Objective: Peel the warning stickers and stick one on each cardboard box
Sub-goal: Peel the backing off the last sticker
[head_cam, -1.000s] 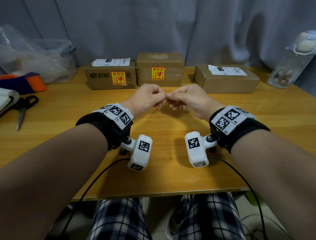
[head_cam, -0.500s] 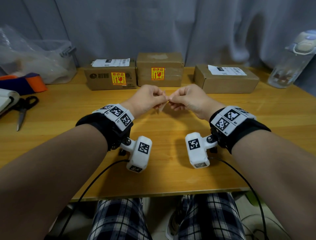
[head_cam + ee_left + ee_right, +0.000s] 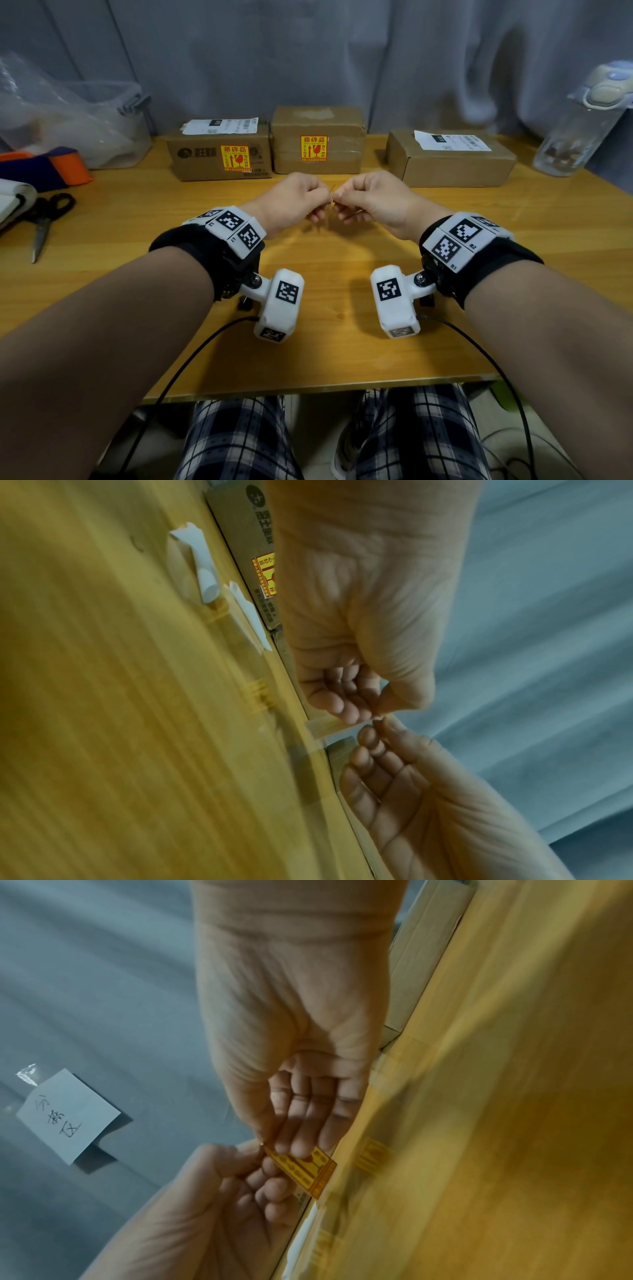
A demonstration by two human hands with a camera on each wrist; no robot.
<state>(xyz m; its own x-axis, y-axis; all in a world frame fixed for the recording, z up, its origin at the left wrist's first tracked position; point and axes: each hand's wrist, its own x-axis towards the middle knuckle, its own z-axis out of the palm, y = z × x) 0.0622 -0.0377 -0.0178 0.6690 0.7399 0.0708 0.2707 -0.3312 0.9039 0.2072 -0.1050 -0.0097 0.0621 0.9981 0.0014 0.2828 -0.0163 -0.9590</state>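
Note:
Three cardboard boxes stand in a row at the back of the table. The left box (image 3: 205, 161) and the middle box (image 3: 317, 118) each carry a yellow-and-red warning sticker on the front. The right box (image 3: 452, 168) shows only a white shipping label. Above the table's middle, my left hand (image 3: 322, 198) and right hand (image 3: 340, 200) meet fingertip to fingertip. Both pinch the top edge of one small warning sticker (image 3: 304, 1167). Its printed yellow face shows in the right wrist view, and its pale back (image 3: 329, 726) in the left wrist view. I cannot tell whether sticker and backing have separated.
Two white peeled backing papers (image 3: 205, 569) lie on the table in front of the left box. Scissors (image 3: 42, 222) and an orange-and-navy item (image 3: 51, 166) lie at the far left, beside a clear plastic container (image 3: 85, 130). A water bottle (image 3: 579, 126) stands at the back right.
My fingertips have drawn slightly apart, and a thin edge of the sticker now shows between them. The boxes have not moved.

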